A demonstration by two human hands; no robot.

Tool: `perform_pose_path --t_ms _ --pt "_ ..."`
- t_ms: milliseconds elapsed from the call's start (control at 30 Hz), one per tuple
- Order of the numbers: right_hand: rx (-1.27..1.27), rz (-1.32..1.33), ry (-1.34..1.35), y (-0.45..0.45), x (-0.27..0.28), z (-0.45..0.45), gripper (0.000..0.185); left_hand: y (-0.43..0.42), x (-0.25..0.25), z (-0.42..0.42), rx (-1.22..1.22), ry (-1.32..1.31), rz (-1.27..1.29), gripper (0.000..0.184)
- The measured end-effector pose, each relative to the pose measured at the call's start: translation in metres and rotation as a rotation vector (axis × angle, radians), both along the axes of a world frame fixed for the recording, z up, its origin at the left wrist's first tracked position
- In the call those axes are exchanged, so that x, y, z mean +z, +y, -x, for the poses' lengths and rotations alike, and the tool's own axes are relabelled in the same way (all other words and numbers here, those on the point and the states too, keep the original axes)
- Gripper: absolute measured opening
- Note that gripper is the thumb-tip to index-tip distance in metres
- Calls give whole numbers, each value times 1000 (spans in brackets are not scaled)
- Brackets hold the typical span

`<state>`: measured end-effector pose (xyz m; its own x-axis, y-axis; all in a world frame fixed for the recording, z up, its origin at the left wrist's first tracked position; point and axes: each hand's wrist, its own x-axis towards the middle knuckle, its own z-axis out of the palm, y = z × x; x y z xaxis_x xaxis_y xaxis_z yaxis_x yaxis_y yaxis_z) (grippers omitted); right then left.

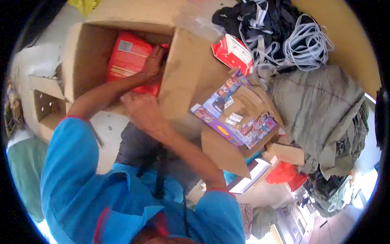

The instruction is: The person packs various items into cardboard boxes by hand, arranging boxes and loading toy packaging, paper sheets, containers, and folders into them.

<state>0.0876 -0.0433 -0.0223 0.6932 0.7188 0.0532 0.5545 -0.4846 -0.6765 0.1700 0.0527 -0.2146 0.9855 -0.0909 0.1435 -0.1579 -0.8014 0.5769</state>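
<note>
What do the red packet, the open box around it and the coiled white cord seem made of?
Red packet: probably plastic film, perhaps slightly glossy, judging by its soft, printed surface; coated paper is possible.
Open box: cardboard, matte, shown by plain tan walls and folded flaps.
Coiled white cord: plastic or textile; it bends in loose loops, finish unclear.

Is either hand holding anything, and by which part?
Cannot tell: the left hand is over the right side of the red package, the right hand by its near edge.
</note>
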Motion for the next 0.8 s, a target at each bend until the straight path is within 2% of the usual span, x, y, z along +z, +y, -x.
perform_pose_path --t_ms 33,100,133,233,333,400,533,633,700,733,800 --pt "-15 14 10 0 -3 0 17 -5 13 -2 -15 10 14 26" --pt "-231 -350 -100 2 -6 -1 11 -5 39 -3 94 231 291 26" --pt "-244 -344 -93 0 -6 0 11 -7 49 -3 134 308 381 26" --pt "-169 -358 -207 -4 -3 -2 10 -14 36 -8 121 174 315 26" --pt "-88 -289 -58 1 -4 3 10 -16 21 -7 98 103 248 27" --pt "-133 -468 -168 10 -9 5 15 -13 24 -9 81 85 232 27" --pt "-103 -450 -133 13 -3 4 19 -9 29 1 63 81 194 28" --pt "-146 -423 -24 10 0 0 22 -12 30 2 54 85 175 29" --pt "-80 -338 135 7 -1 3 26 -15 30 5 47 91 179 29" --pt "-106 -421 20 7 -5 3 35 -16 27 3 41 94 181 29" --pt "-110 -488 54 7 -8 0 39 -16 23 1 36 95 184 30"
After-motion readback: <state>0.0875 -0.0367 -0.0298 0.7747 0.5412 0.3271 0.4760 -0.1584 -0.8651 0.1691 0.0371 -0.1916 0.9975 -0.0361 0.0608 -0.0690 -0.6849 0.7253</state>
